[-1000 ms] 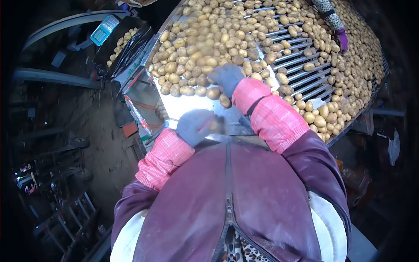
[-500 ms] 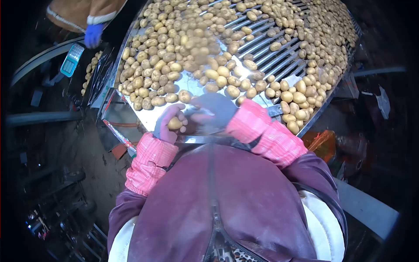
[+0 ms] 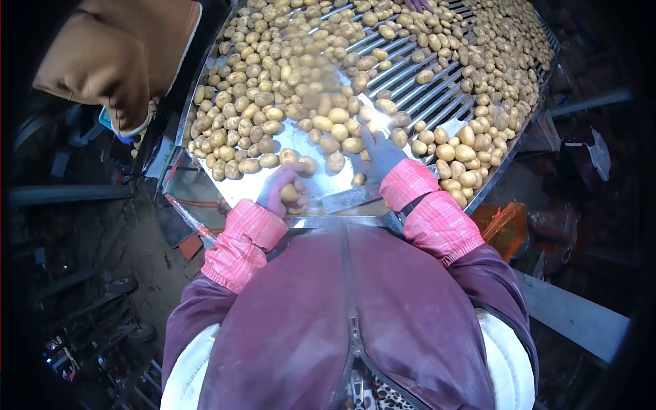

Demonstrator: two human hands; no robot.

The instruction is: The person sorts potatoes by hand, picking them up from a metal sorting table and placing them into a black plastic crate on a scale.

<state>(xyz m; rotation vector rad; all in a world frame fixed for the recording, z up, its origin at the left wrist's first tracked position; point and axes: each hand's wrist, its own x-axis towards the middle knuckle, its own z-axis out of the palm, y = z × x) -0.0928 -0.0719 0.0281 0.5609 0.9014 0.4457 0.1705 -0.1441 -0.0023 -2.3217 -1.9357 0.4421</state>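
Observation:
My left hand [image 3: 275, 186], in a pinkish glove, curls around a potato [image 3: 290, 194] at the near edge of the metal table [image 3: 333, 183]. Its fingertips are at another potato [image 3: 307, 166]. Over to the right, my right hand [image 3: 385, 154], in a grey glove, reaches forward with fingers stretched out beside a potato [image 3: 352, 145]; nothing shows in its grip. A small potato [image 3: 359, 179] lies just left of that wrist. Pink checked cuffs cover both wrists.
Many potatoes [image 3: 239, 130] cover the table, and more lie along metal bars [image 3: 437, 92]. A co-worker's brown sleeve [image 3: 130, 51] is at the upper left. Another person's purple-gloved hand [image 3: 417, 4] shows at the top. An orange bag [image 3: 502, 222] sits at the right.
My right hand has moved right and forward, away from my left. My left hand still has a potato. The co-worker's sleeve has come further into view, and another gloved hand appears at the top.

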